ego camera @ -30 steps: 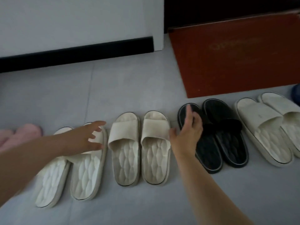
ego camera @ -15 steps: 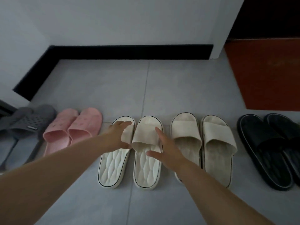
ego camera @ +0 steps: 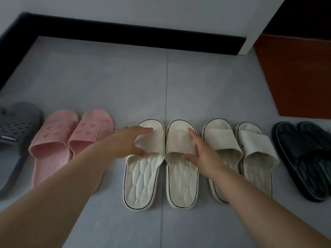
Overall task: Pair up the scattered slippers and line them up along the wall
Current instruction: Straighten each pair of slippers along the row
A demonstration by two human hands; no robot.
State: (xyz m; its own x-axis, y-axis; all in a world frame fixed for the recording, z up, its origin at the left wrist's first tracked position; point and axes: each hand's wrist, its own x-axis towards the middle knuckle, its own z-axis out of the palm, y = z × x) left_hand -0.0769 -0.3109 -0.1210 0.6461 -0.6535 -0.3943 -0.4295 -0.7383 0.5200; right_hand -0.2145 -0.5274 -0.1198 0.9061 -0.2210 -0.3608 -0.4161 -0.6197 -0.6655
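Observation:
Pairs of slippers stand in a row on the grey floor, toes toward the wall. In the middle is a white pair with a black rim line. My left hand (ego camera: 132,142) clasps the strap of its left slipper (ego camera: 141,181), fingers over the front edge and thumb at the rear edge. The strap of its right slipper (ego camera: 181,183) is held the same way by my right hand (ego camera: 202,153). The two slippers lie side by side, nearly touching. Beside them on the right is a cream pair (ego camera: 222,140); a pink pair (ego camera: 53,133) sits on the left.
A grey slipper (ego camera: 16,122) lies at the far left and a black pair (ego camera: 304,154) at the far right. A black baseboard (ego camera: 125,34) runs along the white wall beyond a strip of bare floor. A red mat (ego camera: 295,74) lies at the back right.
My right hand left the black slipper and came over to the white pair. Both hands have closed onto the white slippers' straps, and the view has swung left.

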